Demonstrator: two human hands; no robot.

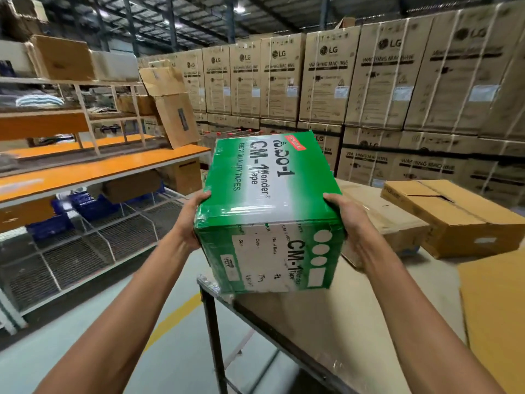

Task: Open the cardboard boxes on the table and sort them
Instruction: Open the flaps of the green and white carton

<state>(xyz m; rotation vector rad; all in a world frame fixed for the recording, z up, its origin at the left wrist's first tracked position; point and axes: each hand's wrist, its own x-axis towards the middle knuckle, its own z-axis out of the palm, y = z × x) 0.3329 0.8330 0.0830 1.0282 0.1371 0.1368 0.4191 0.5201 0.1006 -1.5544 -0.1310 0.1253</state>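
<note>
A green and white tape box printed "CM-1 Wonder Tape" is held up above the near left corner of the table, tilted. My left hand grips its left side, thumb on the top edge. My right hand grips its right side, thumb over the top. The box is closed and wrapped in clear tape. A brown cardboard box with taped flaps lies on the table at the far right. Another flatter brown box lies behind my right hand, partly hidden.
A flat cardboard sheet lies at the table's right edge. Orange shelving with wire bins and boxes stands to the left. Stacked washing machine cartons form a wall behind. The grey floor with a yellow line runs between shelf and table.
</note>
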